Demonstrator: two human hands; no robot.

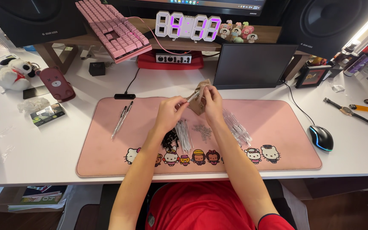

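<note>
Head view, single frame. Item 1: slim silver pen part (194, 96), pinched between the fingertips of both hands above the far middle of the pink desk mat (277, 123); long axis runs diagonally, lower end toward the left hand (170, 113), upper end rising to the right toward the right hand (212, 102). Left hand closed on the lower end with thumb and forefinger; right hand closed on the upper end, and it also seems to hold a small tan pouch (199, 104) (its outline partly hidden by the fingers, so the grip on it cannot be told for certain). Item 2: row of thin metal refills (185, 134) lying on the mat below the hands, long axes running near to far. Item 3: small heap of springs (202, 131) just beside them. Item 4: bundle of clear pen barrels (237, 127) to the right, angled from far left to near right. Item 5: dark small parts (169, 139) by the left wrist. Item 6: two assembled pens (122, 118) at the mat's left, well apart from the hands, tips toward the near left. Item 7: black mouse (321, 138) off the mat's right edge. Item 8: pink keyboard (113, 27) propped at the rear.
</note>
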